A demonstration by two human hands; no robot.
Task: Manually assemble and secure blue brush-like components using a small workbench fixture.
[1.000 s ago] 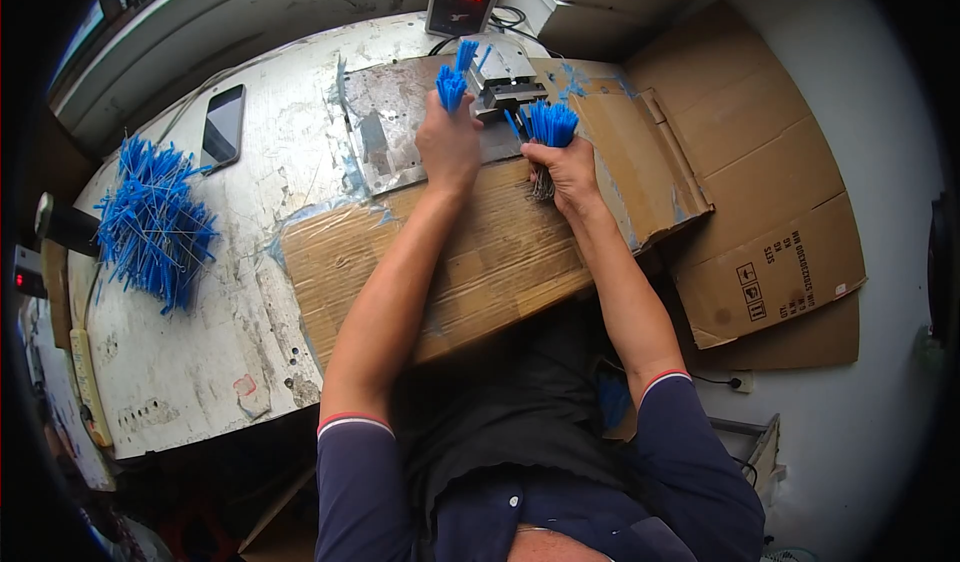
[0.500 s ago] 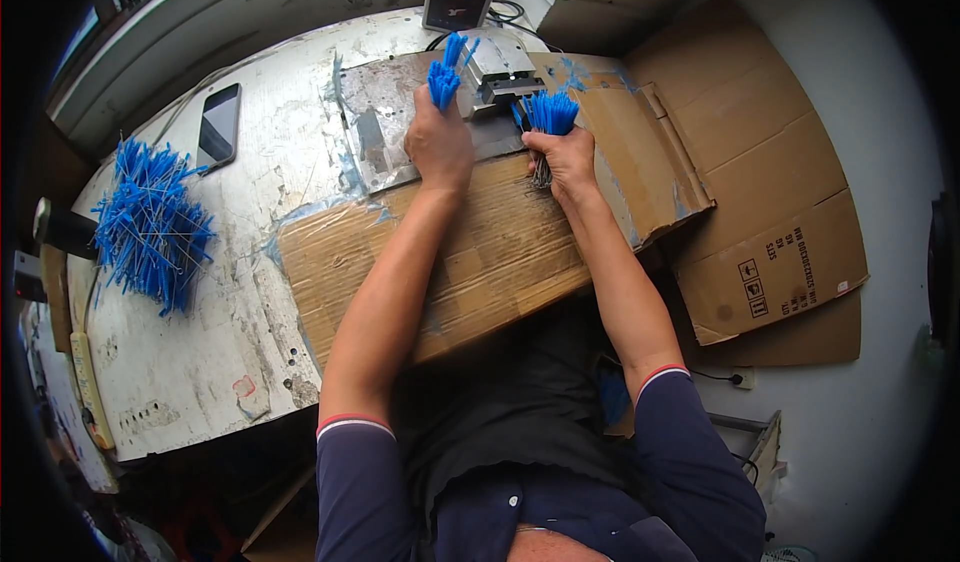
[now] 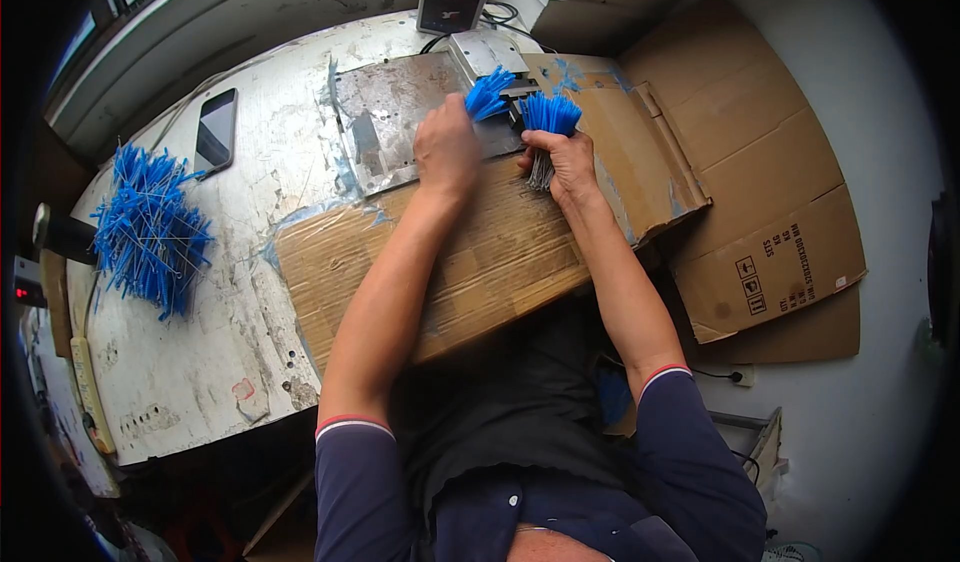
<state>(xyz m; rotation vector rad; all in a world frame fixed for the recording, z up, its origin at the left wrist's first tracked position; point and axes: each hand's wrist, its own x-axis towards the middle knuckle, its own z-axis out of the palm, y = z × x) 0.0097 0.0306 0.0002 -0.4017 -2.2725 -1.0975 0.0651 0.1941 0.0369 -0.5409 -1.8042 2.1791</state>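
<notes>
My left hand (image 3: 447,150), slightly blurred, is closed on a small bunch of blue-tipped wires (image 3: 489,95). These wires slant up to the right, in front of a small metal fixture (image 3: 488,56). Close by on the right, my right hand (image 3: 566,160) grips a thicker bundle of blue-tipped wires (image 3: 551,114). The bundle stands nearly upright, blue ends on top, bare thin metal ends hanging below the fingers. At the far left of the table lies a loose tangled pile of similar blue-tipped wires (image 3: 152,230).
A counter box with a red lit display (image 3: 455,0) stands at the back. A metal plate (image 3: 390,112) and taped cardboard (image 3: 440,282) cover the table's front. A phone (image 3: 216,130) lies left. An opened carton (image 3: 760,172) stands at the right.
My left hand has tilted its bunch of wires from upright over to the right, toward the right hand's bundle. The right hand has barely moved. The red display's reading has changed.
</notes>
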